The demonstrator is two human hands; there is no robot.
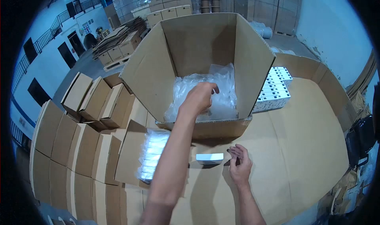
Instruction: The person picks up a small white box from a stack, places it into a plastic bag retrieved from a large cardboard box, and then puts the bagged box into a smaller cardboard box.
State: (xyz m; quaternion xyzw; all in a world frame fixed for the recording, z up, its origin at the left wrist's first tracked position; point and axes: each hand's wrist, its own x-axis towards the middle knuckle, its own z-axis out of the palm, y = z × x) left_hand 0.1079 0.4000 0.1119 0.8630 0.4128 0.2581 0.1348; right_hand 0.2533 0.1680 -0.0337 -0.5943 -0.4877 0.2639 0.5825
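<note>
My left hand (200,97) reaches over the front wall of a large open carton (204,43). Its fingers are curled above a heap of clear plastic bags (186,86); the fingertips are partly hidden, so I cannot make out whether they grip any plastic. Below the carton, a small white box (209,157) lies on the cardboard-covered table (304,153). Just right of that box, without touching it, my right hand (240,165) is open, fingers loosely bent and holding nothing. Left of my left forearm, an open carton (128,157) contains a row of plastic-wrapped white boxes (152,155).
Stacked white boxes (273,90) stand right of the large carton. Several brown cartons (81,146) are piled at the left. A cardboard wall (336,94) rims the table's far right, with a black chair (360,140) beyond it. Flattened cardboard (120,37) is heaped behind.
</note>
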